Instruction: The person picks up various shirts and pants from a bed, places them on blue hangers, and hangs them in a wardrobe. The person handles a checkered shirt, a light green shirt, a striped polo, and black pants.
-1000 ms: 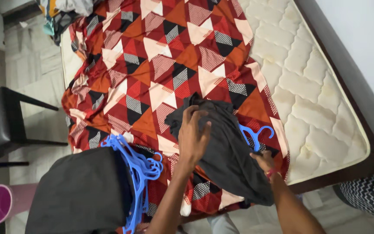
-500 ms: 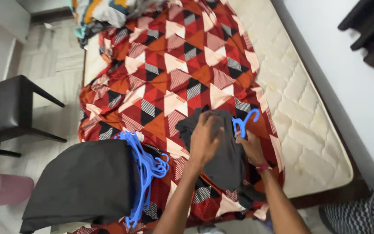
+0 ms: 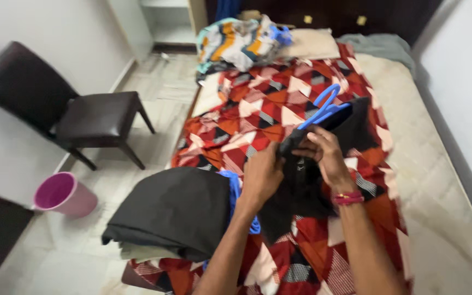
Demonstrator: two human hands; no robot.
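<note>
Both my hands hold a black garment point(image 3: 307, 186) lifted above the bed. My right hand point(image 3: 326, 155) grips the garment's top edge together with a blue plastic hanger point(image 3: 323, 108) that sticks up from it. My left hand point(image 3: 262, 176) pinches the garment's left side, just below the hanger. Under them lies a red, orange and black triangle-patterned bedsheet point(image 3: 258, 117).
A stack of dark folded clothes point(image 3: 173, 213) with blue hangers point(image 3: 235, 188) sits at the bed's near left corner. A heap of coloured clothes point(image 3: 241, 41) lies at the bed's far end. A dark chair point(image 3: 61, 106) and a pink bucket point(image 3: 64, 195) stand on the floor at left.
The black garment and blue hanger have been lifted off the sheet. My view has tilted up, showing the chair, the far clothes heap and the room's far end.
</note>
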